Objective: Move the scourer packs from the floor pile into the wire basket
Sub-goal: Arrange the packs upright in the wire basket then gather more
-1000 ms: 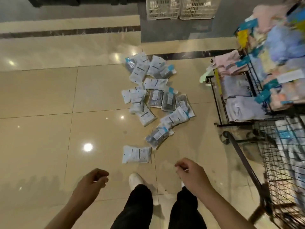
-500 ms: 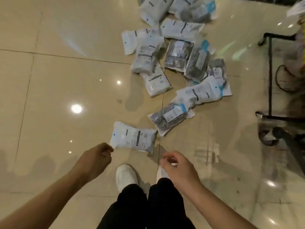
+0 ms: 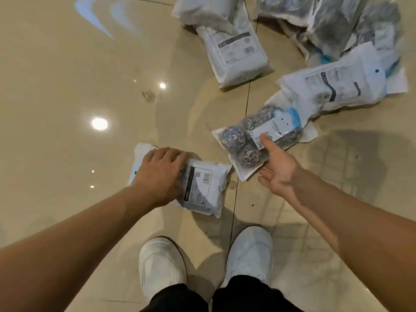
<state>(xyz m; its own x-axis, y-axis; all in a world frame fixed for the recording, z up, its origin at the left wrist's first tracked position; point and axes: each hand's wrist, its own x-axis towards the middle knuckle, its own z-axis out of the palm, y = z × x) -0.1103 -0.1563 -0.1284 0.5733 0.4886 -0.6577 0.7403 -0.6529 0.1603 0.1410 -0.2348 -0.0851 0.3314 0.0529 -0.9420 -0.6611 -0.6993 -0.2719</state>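
Beige glossy tiles (image 3: 67, 86) reflect ceiling lights. Crinkly plastic packs (image 3: 236, 46) lie scattered far right. Left hand (image 3: 161, 174) lies flat on a white pack (image 3: 202, 188) — fingers curled over its far edge, long axis left-right. Right hand (image 3: 278, 167), open, thumb on a clear pack (image 3: 247, 140) of steel scourers, angled far-right. White shoes (image 3: 162, 266) stand near.

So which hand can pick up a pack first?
Probably the left hand: it already lies flat on the white pack nearest the shoes. The right hand is open, with only a fingertip touching the see-through pack of shiny scourers.
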